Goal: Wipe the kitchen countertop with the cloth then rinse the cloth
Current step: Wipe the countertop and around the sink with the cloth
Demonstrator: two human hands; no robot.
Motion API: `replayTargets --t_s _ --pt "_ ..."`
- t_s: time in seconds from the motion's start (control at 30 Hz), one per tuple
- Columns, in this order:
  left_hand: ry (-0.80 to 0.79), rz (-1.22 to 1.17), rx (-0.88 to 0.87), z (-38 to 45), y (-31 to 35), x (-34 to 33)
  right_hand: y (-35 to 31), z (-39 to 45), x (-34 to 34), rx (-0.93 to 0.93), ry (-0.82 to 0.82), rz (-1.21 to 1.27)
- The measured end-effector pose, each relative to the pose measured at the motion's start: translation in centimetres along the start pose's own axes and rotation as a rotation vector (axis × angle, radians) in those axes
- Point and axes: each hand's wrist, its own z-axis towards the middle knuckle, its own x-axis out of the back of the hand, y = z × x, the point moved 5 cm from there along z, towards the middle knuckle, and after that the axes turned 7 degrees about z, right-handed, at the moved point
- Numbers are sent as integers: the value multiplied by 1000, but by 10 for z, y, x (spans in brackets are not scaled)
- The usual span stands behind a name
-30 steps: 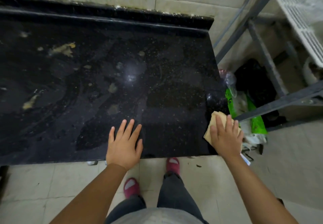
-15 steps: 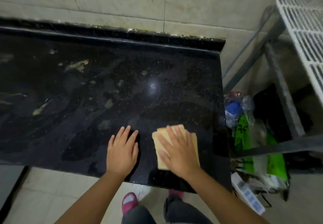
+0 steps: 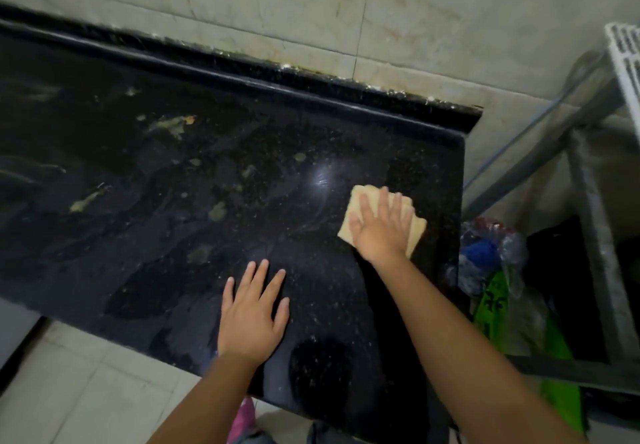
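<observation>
My right hand point(image 3: 381, 232) lies flat with the palm down and the fingers straight and a little spread, and it presses on the cloth point(image 3: 360, 201) under it. The right forearm stretches forward and is almost straight. My left hand point(image 3: 254, 315) is nearer to my body and to the left of the right one. It is also flat, palm down, fingers straight and slightly apart, and holds nothing. The left forearm comes up from below toward it.

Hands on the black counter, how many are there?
2. The left hand lies flat near the counter's front edge. The right hand presses the yellow cloth farther back.
</observation>
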Motion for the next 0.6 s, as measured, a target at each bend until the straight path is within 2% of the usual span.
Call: replayTargets --t_s 0.13,0.23,0.33,0.43,0.53,0.6 --pt "-3 -12 -9 9 0 7 -36 -44 -27 376 56 -63" --pt "8 14 -35 8 0 6 1 -96 -46 512 19 -98" --pt "8 -19 -25 10 1 9 62 -100 -29 390 -18 -144" --pt "20 -40 0 12 0 8 87 -51 4 197 4 -103" --pt "34 11 -4 7 3 4 78 5 25 -44 82 -56" --pt "29 11 10 4 3 2 48 34 26 -164 35 -5"
